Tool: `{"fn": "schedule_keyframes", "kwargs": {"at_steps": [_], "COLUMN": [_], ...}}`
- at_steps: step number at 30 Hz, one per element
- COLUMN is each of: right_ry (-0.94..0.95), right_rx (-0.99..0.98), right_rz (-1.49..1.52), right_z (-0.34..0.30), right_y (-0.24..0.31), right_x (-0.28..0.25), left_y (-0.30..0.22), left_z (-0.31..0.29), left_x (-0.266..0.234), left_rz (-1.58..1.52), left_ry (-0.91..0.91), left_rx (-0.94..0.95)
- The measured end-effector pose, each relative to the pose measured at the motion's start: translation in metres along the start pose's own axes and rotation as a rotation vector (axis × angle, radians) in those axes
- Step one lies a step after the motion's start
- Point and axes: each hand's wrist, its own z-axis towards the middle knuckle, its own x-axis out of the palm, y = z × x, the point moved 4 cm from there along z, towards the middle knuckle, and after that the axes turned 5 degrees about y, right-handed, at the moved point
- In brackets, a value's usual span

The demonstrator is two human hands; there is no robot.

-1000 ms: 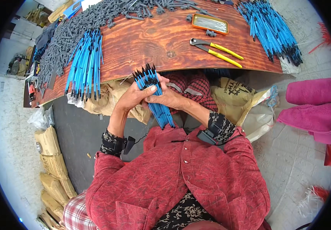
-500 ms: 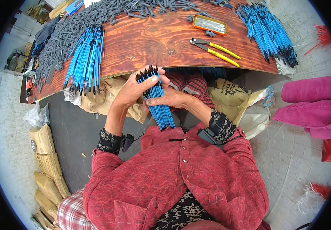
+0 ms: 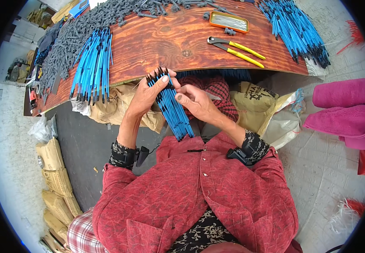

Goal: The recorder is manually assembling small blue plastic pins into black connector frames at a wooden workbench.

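Just short of the counter (image 3: 142,48), your left hand (image 3: 147,96) clasps the blue rods (image 3: 175,114) by their counterward ends; your right hand (image 3: 199,104) curls beside them, whether pinching one cannot be told. Were your left grip to slacken, rods could slide apart and drop.

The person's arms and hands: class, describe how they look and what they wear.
The left hand and right hand are gloveless. Red, dark-streaked sleeves meet black cuffs with a pale pattern. Each cuff bears a strapped black device; a thin dark cable shows beside the left.
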Motion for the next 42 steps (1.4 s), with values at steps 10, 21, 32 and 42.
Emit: {"fn": "schedule_keyframes", "kwargs": {"at_steps": [10,21,32,42], "right_ry": [-0.252,-0.214,-0.181,-0.111], "right_rx": [-0.17,-0.185,-0.038,-0.044], "right_rz": [-0.207,-0.073,0.084,0.339], "right_z": [0.009,0.014,0.03,0.042], "right_y": [0.031,0.033,0.033,0.034], "right_x": [-0.012,-0.01,-0.014,-0.018], "left_y": [-0.006,-0.006,-0.01,-0.003], "left_z": [0.001,0.0,-0.001,0.002], "left_x": [0.01,0.012,0.015,0.011], "left_rz": [0.164,0.116,0.134,0.129], "left_ry": [-0.05,-0.076,-0.086,-0.103], "left_rx": [0.167,0.178,0.14,0.147]}}
